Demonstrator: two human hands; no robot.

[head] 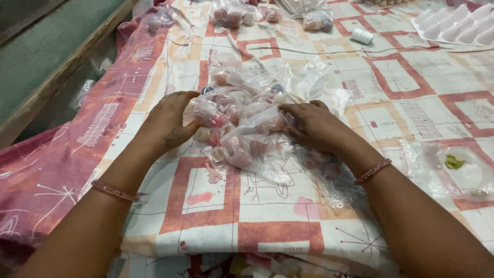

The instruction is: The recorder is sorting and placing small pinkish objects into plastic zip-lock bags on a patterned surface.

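- Nearest the camera: patterned cloth in cream with red-brown squares, spread over the work surface and hanging over the near edge.
- Left forearm entering from lower left, beaded bracelet at the wrist.
- Right forearm entering from lower right, matching bracelet at the wrist.
- Left hand pressed palm-in against the left flank of the pile of small clear plastic bags; fingers curled loosely onto the plastic, cupping rather than pinching.
- Right hand laid flat on the right flank of the same pile, fingers spread and pointing left, resting on the bags without closing round any single one.
- Pile located mid-cloth, directly between both hands; each bag filled with small rounded pink and white pieces, kind not discernible.
- A few filled bags partly hidden under the right wrist, touching the cloth.
- Right of the forearm: loose clear plastic sheet with a small green scrap lying on it, well apart from the pile.
- Left: pink patterned fabric running alongside a wooden ledge.
- Farther back: white cylindrical spool lying on its side on the cloth.
- Far edge: more filled bags grouped at top centre.
- Far right corner: white moulded tray with rows of rounded cavities.
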